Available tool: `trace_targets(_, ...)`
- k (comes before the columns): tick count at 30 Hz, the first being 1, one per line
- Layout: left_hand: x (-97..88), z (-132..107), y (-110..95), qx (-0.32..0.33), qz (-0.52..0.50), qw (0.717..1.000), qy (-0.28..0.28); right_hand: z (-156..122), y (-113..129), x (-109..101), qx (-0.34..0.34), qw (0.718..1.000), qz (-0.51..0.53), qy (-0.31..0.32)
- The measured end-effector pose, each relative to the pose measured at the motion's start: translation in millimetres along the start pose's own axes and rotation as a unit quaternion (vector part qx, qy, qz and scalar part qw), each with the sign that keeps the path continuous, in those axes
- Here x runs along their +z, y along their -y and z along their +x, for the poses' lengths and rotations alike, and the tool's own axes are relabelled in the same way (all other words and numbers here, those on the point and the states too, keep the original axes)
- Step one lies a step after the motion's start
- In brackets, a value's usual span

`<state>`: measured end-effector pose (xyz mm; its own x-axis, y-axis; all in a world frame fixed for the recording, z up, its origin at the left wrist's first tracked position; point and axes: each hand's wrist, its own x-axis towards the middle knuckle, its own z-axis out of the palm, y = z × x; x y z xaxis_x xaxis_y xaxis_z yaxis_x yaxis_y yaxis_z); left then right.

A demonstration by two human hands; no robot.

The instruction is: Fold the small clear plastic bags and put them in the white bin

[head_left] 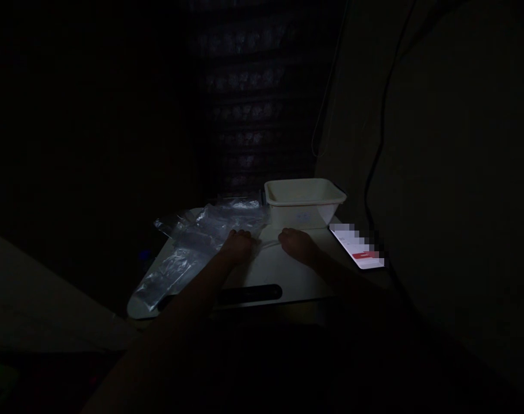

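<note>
My left hand (239, 246) is closed above the middle of a small white table, beside a spread of clear plastic bags (188, 250). Facing it, my right hand (298, 246) is also closed, just in front of a white plastic tub (302, 215). Between the two fists runs a thin, pale strip of clear plastic (269, 244), with one end in each hand. Whether this strip belongs to a bag is too dark to tell. The fingertips of both hands are hidden.
A lit phone (359, 247) lies at the right side of the table (262, 270). The table has a dark slot (251, 293) near its front edge. Behind it hangs a dark, ridged blind or curtain (244, 109). A cable (381, 126) runs down the right wall. The room is very dim.
</note>
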<state>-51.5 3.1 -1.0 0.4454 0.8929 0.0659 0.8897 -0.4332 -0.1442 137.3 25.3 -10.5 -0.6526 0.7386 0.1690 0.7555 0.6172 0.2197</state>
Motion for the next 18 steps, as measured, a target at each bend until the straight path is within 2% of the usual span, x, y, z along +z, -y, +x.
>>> trace_targets(8,-2.0,4,-7,0.005,0.032,0.999,-0.009,-37,-48,17,0.094,0.995,-0.005,-0.016)
trace_targets(12,-4.4,13,-16,-0.022,-0.060,0.998,-0.007,-52,-61,21,0.161,0.985,-0.005,-0.053)
trace_targets(15,-5.1,21,-27,-0.051,-0.140,0.989,0.014,-56,-63,19,0.185,0.980,-0.008,-0.075)
trace_targets(18,-5.7,28,-38,-0.075,-0.152,0.985,0.044,-56,-61,15,0.204,0.974,-0.004,-0.099)
